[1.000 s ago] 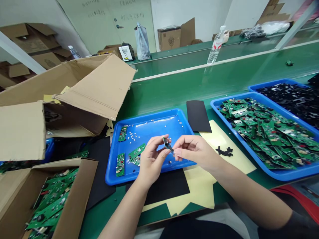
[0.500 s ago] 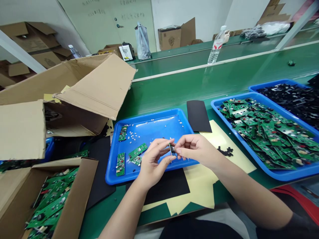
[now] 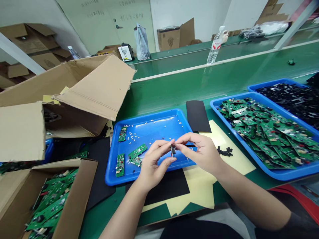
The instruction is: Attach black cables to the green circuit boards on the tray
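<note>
Over the front right part of a blue tray (image 3: 143, 121), my left hand (image 3: 156, 162) grips a small circuit board (image 3: 171, 151), seen nearly edge-on, between thumb and fingers. My right hand (image 3: 198, 149) is pinched at the upper right of that board, with a thin dark strip showing between its fingers. A dark part sits on the board's right face. In the tray lie several green boards (image 3: 120, 164) and many tiny white pieces (image 3: 132, 136).
On the right is a blue tray of boards (image 3: 274, 132), with a tray of black parts (image 3: 294, 99) behind it. Cardboard boxes (image 3: 99, 86) stand on the left. Black pieces (image 3: 225, 151) lie on yellow paper (image 3: 239, 159). A bottle (image 3: 214, 48) stands behind.
My right fingers have shifted slightly up along the board, and the dark strip now shows between them. The board is still in my left hand.
</note>
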A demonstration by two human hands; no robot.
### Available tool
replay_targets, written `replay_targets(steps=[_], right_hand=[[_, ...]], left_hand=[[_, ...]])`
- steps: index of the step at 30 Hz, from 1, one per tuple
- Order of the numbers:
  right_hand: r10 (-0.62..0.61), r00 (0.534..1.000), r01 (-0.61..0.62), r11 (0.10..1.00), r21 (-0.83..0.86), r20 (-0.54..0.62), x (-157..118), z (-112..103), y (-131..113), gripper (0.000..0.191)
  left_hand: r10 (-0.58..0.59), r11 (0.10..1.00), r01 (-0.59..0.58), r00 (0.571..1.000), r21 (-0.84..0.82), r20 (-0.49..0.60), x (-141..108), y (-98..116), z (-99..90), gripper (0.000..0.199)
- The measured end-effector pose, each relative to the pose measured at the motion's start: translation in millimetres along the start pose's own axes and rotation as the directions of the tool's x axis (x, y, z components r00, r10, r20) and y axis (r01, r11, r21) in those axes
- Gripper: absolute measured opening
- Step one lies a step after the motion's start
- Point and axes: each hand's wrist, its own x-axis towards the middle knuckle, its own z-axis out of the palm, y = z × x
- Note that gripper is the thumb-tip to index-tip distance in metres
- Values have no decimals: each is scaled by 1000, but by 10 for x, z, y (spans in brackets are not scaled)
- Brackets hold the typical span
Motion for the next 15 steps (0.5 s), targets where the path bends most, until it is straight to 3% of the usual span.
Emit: replay_targets(steps=[3,8,10,15], right_hand=[[-224,973,214,966,-148,-61,3,14,20,11],[-554,832,504,774,-383,-25,9,8,106,20],[-599,801,535,710,-457,7,11,-4,130,24],[-604,793,545,647,-533,76,34,-32,168,25]], left_hand=[[-55,996,57,998,-70,31,-10,-3,12,46],[-152,975,172,978,-138,144,0,44,-47,42],[-182,973,205,965,-108,190,21,82,-88,39],[-242,965,259,941,-40,236,92,155,-159,27]])
